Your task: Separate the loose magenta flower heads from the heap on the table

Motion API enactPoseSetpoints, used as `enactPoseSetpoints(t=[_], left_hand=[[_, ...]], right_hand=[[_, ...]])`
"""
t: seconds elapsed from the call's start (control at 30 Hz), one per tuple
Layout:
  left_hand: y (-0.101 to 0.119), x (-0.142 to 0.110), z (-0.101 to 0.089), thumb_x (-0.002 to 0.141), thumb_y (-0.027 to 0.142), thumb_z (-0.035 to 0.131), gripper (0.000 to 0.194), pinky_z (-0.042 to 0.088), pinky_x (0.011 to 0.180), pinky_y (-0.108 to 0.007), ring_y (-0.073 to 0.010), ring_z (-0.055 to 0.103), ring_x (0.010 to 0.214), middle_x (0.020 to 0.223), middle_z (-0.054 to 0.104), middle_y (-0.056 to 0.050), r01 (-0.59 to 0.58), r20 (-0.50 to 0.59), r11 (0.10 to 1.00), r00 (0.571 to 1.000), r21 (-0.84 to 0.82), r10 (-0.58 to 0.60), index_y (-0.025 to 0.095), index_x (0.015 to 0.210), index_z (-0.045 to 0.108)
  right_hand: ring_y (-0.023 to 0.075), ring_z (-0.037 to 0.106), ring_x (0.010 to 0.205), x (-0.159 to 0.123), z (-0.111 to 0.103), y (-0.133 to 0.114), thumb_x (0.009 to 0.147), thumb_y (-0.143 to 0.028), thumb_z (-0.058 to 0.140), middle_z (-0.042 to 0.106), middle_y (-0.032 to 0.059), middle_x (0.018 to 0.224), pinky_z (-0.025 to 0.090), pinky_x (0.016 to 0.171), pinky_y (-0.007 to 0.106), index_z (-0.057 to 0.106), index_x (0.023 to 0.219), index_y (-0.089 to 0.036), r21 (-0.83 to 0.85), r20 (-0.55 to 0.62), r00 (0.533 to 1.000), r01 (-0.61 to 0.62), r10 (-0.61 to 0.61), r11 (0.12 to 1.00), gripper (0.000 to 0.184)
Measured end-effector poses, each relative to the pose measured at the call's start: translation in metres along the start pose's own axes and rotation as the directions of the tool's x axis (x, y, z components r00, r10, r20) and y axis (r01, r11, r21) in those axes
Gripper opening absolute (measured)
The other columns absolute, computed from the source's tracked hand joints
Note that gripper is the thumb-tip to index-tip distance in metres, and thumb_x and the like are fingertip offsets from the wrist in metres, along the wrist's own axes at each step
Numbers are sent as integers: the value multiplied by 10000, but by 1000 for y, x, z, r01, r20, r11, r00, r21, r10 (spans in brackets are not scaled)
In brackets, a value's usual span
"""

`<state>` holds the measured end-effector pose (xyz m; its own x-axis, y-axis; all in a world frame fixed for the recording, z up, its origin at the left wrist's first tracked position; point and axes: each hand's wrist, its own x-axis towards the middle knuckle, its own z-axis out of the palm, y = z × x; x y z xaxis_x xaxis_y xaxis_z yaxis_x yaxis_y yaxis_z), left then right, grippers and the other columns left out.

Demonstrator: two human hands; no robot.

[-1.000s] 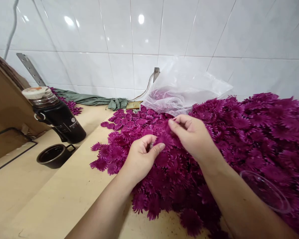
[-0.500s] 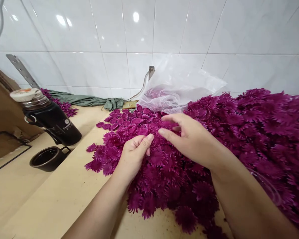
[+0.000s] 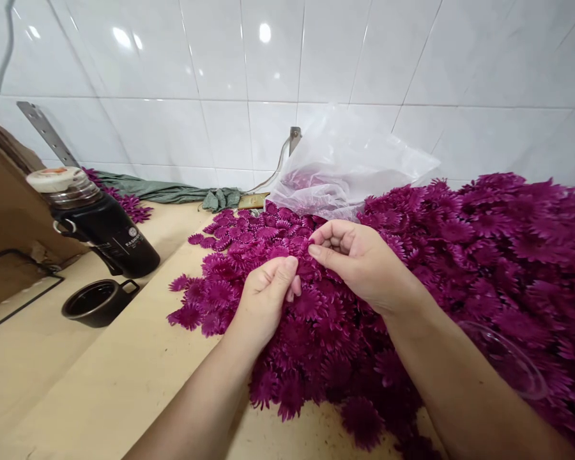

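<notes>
Purple artificial-looking flower heads (image 3: 311, 300) lie heaped under and around both hands. My left hand (image 3: 263, 294) is closed in a pinch over the heap, thumb pressed on the bent fingers; whatever it grips is too small or hidden to name. To its right, my right hand (image 3: 357, 262) pinches with thumb and forefinger, the other fingers curled; a purple bit shows at its fingertips, but I cannot make out what it is. A small gap separates the two hands' fingertips.
A translucent plastic bag (image 3: 345, 172) with purple pieces inside lies by the tiled wall. At left stand a black bottle (image 3: 110, 230) and dark mug (image 3: 96, 303). A clear plastic dish (image 3: 508, 358) rests among flowers at right. Green cloth (image 3: 167, 191) runs along the wall.
My right thumb and forefinger have closed from apart into a pinch. My left hand stays pinched in nearly the same place. The camera view has shifted slightly.
</notes>
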<state>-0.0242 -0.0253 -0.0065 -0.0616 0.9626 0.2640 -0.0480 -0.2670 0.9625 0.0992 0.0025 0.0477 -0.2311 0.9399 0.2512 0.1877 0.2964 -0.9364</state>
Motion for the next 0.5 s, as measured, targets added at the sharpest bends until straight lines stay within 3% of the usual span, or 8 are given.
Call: enactPoseSetpoints(t=[0.13, 0.2, 0.27, 0.33, 0.4, 0.5], left_hand=[[2, -1, 2, 809, 424, 514, 390, 328, 498, -222, -85, 365, 459, 468, 423, 47, -44, 9, 998, 999, 37, 44, 188, 500, 485], [4, -2, 1, 816, 380, 514, 377, 331, 494, -217, -83, 376, 461, 466, 429, 48, -69, 6, 996, 998, 65, 68, 185, 495, 490], [5, -3, 0, 818, 353, 522, 370, 353, 512, -211, -82, 411, 478, 473, 453, 44, -97, -21, 992, 995, 74, 99, 181, 491, 504], [4, -3, 0, 806, 347, 546, 329, 394, 559, -209, -87, 476, 524, 513, 519, 33, -91, -54, 995, 994, 39, 93, 175, 526, 546], [2, -2, 0, 761, 345, 604, 221, 428, 600, -219, -99, 532, 573, 581, 591, 21, -30, -54, 999, 998, -38, 28, 170, 626, 599], [-2, 0, 1, 681, 308, 676, 181, 440, 599, -227, -108, 548, 581, 613, 620, 24, 69, -9, 993, 997, -94, -71, 171, 790, 630]], right_hand=[[69, 461, 510, 5, 0, 5, 693, -74, 590, 509, -47, 562, 394, 511, 218, 537, 647, -155, 18, -128, 992, 15, -13, 1000, 107], [74, 478, 515, 8, -10, 5, 718, -79, 575, 527, -34, 586, 396, 493, 218, 550, 681, -155, 7, -259, 966, -3, 4, 1000, 88], [67, 476, 503, 10, -26, 2, 752, -81, 546, 540, -24, 614, 392, 463, 206, 549, 703, -160, 57, -448, 894, 0, 26, 998, 93], [52, 454, 473, 10, -41, -4, 779, -84, 524, 533, -26, 619, 386, 434, 188, 527, 686, -172, 145, -559, 828, 44, 45, 988, 128], [49, 469, 475, 7, -46, -10, 778, -85, 541, 546, -21, 645, 415, 436, 182, 527, 682, -175, 205, -509, 857, 37, 74, 978, 132], [68, 526, 526, 2, -34, -13, 764, -85, 574, 572, -7, 689, 490, 496, 205, 559, 728, -166, 238, -261, 959, -48, 112, 970, 90]])
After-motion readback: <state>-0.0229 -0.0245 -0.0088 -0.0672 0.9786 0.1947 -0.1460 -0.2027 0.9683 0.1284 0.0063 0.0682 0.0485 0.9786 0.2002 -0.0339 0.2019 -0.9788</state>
